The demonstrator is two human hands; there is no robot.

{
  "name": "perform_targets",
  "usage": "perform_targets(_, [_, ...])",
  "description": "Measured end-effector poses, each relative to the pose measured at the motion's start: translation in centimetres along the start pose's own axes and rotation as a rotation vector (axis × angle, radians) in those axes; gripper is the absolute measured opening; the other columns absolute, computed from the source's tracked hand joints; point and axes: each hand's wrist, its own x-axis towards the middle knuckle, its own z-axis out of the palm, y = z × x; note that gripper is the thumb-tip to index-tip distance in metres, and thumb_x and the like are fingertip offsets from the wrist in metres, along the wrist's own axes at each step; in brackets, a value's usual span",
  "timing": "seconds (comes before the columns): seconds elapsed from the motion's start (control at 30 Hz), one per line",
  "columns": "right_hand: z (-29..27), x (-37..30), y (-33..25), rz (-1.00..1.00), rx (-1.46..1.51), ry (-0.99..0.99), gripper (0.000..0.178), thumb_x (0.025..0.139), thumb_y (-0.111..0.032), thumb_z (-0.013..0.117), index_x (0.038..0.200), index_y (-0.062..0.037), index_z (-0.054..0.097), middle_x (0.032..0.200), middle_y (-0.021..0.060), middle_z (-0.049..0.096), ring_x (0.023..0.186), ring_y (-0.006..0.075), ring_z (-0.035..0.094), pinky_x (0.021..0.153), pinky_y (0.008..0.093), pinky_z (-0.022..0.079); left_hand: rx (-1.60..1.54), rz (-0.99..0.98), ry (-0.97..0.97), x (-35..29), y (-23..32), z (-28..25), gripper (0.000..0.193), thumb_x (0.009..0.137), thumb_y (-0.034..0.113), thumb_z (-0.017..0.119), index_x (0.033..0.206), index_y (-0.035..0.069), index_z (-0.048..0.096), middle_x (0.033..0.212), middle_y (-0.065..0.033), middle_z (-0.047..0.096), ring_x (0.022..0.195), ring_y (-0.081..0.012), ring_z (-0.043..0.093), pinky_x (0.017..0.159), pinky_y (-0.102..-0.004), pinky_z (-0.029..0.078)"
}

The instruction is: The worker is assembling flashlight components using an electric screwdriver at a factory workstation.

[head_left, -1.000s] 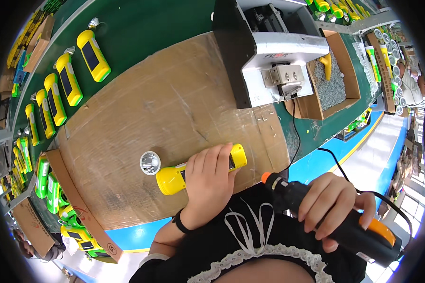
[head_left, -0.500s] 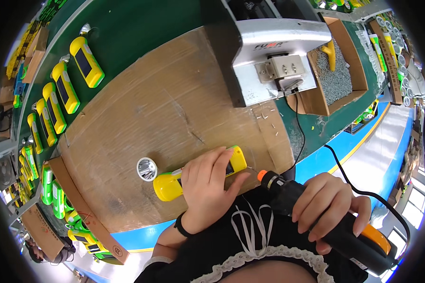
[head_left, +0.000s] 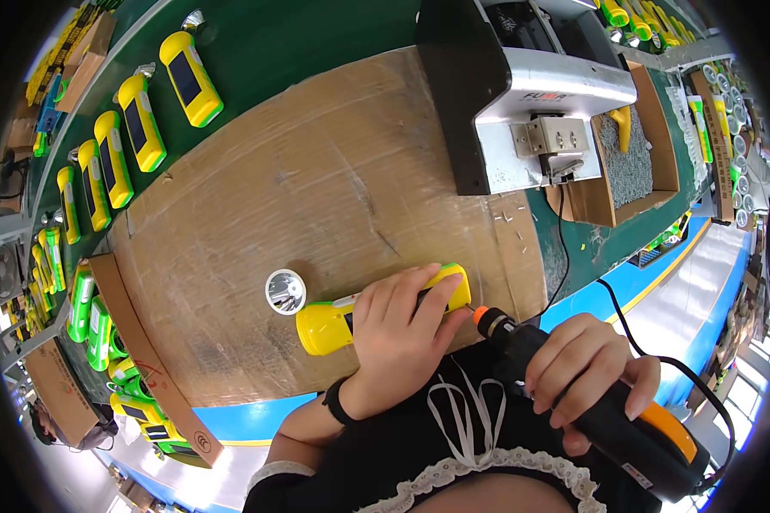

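A yellow flashlight body (head_left: 323, 330) with a green edge and a dark panel lies on the brown cardboard sheet (head_left: 257, 205). My left hand (head_left: 402, 329) is closed over its middle and covers much of the panel. In my right hand (head_left: 586, 372) is a black and orange electric screwdriver (head_left: 633, 440), tilted, its orange-collared tip at the right end of the flashlight. Whether the bit touches the flashlight I cannot tell. Left of the flashlight sits a round silver reflector (head_left: 285, 291) with a white rim.
Several yellow flashlights (head_left: 190, 79) stand in a row at the far left. A metal machine (head_left: 539, 128) stands at the back right, beside a cardboard box of small screws (head_left: 629, 167) holding a yellow scoop. Loose screws (head_left: 522, 229) lie near it. The power cord (head_left: 684, 363) loops at right.
The whole view has shifted, moving the table items slightly. The screwdriver tip is closer to the flashlight's end. Both hands keep their hold.
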Motion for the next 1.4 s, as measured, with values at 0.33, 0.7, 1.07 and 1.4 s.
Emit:
perform_targets(0.33, [1.2,0.6,1.4,0.104,-0.140,-0.079,0.052,0.071,-0.005,0.073,0.110,-0.0122,0.040,0.071,0.0088,0.062,0.053,0.0227,0.061,0.049,0.0346,0.052,-0.007,-0.019,0.040,-0.9,-0.3,0.6,0.044,0.064,0.019,0.075,0.104,0.008,0.061,0.105,-0.0052,0.061,0.095,-0.0216,0.059,0.084,-0.0355,0.040])
perform_targets(0.7, [1.7,0.1,2.1,0.088,-0.153,0.094,0.062,0.077,-0.031,0.073,0.123,-0.0156,0.035,0.068,0.0035,0.055,0.051,0.0185,0.056,0.053,0.0336,0.049,-0.082,-0.027,0.026,-0.7,-0.2,0.5,0.049,0.063,0.018,0.073,0.107,0.004,0.059,0.104,-0.0081,0.061,0.100,-0.0246,0.057,0.088,-0.0386,0.039])
perform_targets(1.07, [6.5,0.1,-1.3,0.235,-0.263,0.613,0.064,0.069,-0.022,0.076,0.117,-0.0097,0.036,0.083,0.0083,0.056,0.071,0.0160,0.056,0.068,0.0292,0.046,-0.653,0.397,0.200,3.0,9.6,-6.4,0.067,0.067,0.023,0.074,0.122,-0.002,0.046,0.115,-0.0187,0.051,0.106,-0.0368,0.050,0.091,-0.0443,0.039])
perform_targets(1.4, [5.2,-1.4,-0.9,0.270,-0.247,0.623,0.063,0.069,-0.020,0.077,0.116,-0.0095,0.036,0.082,0.0083,0.056,0.070,0.0160,0.056,0.068,0.0296,0.047,-0.544,0.446,0.208,3.6,11.5,-5.0,0.063,0.071,0.020,0.071,0.121,-0.006,0.043,0.111,-0.0239,0.050,0.103,-0.0417,0.049,0.089,-0.0463,0.041])
